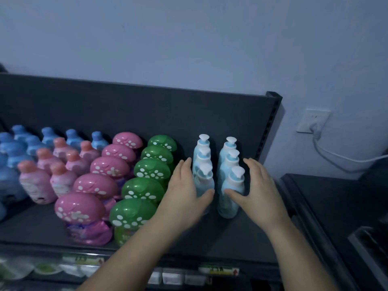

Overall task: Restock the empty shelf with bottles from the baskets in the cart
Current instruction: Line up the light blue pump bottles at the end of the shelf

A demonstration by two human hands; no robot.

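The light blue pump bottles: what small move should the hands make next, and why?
Probably press both hands gently inward to straighten the rows. The left hand and right hand flank the two rows of light blue pump bottles, and a gap runs between them.

dark shelf [241, 238] – pale blue pump bottles [230, 192], white-spotted green caps [132, 211]

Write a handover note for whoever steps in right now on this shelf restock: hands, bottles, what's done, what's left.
Left hand: open, fingers straight along the left row of pump bottles, thumb against the front one.
Right hand: open, mirrored on the right row.
Done: shelf holds blue bottles, pink bottles and green bottles, plus six pump bottles in two rows of three.
Left: there is room at the shelf front; cart and baskets are out of view, so remaining stock is unknown.
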